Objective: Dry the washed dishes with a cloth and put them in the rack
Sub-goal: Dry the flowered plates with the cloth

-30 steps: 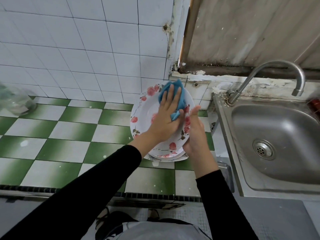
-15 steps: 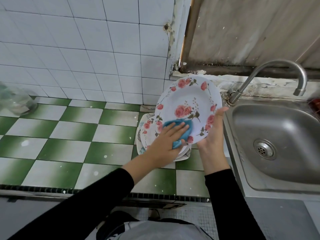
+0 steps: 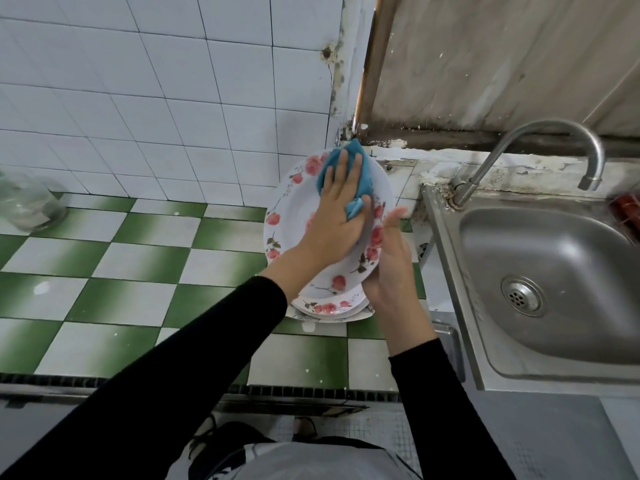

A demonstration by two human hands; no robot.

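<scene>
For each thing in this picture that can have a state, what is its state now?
plate: tilted, gripped at its edge by the right hand.
cloth: pressed on the plate's upper part under the left hand.
stacked plates: lying flat below the held plate.
tap: no water running.
sink drain: unplugged.

The right hand (image 3: 391,258) is gripping a flowered plate (image 3: 294,209), and its fingers are hiding behind the plate. The left hand (image 3: 332,216) is covering most of a blue cloth (image 3: 365,178). A stack of plates (image 3: 325,308) is peeking out beneath, mostly hidden. A blurred glass jar (image 3: 27,202) is running off the left edge, and a red object (image 3: 627,213), too cropped to identify, is running off the right.
</scene>
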